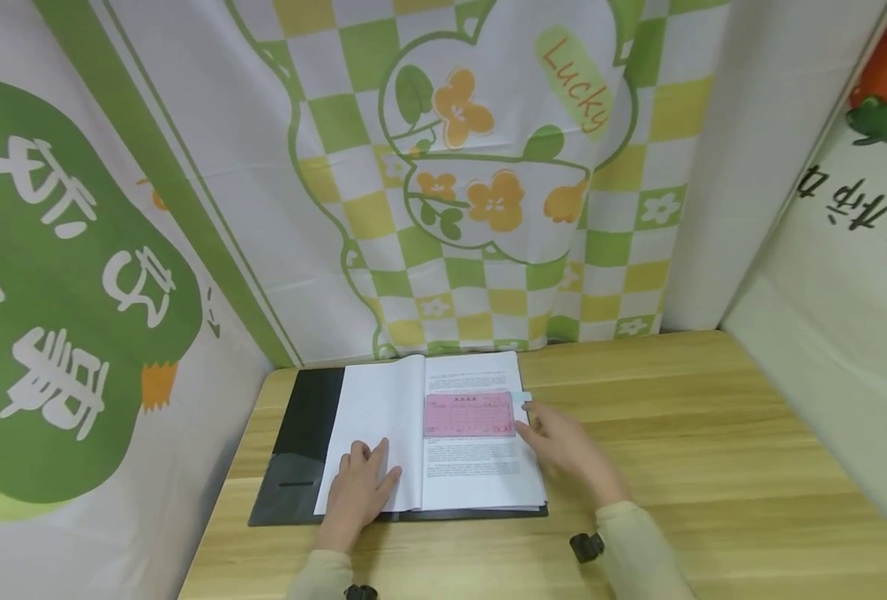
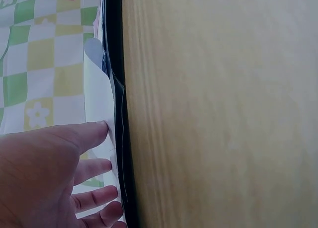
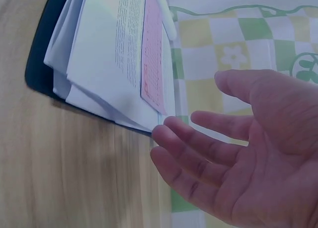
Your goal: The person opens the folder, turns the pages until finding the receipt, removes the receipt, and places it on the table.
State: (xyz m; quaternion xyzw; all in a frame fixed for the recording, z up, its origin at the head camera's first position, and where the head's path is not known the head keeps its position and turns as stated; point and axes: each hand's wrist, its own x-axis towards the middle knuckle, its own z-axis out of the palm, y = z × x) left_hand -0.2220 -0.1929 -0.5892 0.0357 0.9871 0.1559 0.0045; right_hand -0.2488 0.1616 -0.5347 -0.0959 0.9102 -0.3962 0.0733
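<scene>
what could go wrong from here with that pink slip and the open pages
The pink slip lies on the right page with no clip visible, so it might slide off if that page is lifted. The left page bulges near the fold, so it may flip back if the left hand resting on it lets go. The sheets stand apart at one corner, so the right hand might turn several at once.

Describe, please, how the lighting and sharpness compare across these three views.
Head view: lighting is fairly even, but the small lines on the printed page are too tiny to read, as is much of the pink slip; left wrist view: a cool cast, with the tabletop pale and hazy; right wrist view: also hazy, the page's print soft.
</scene>
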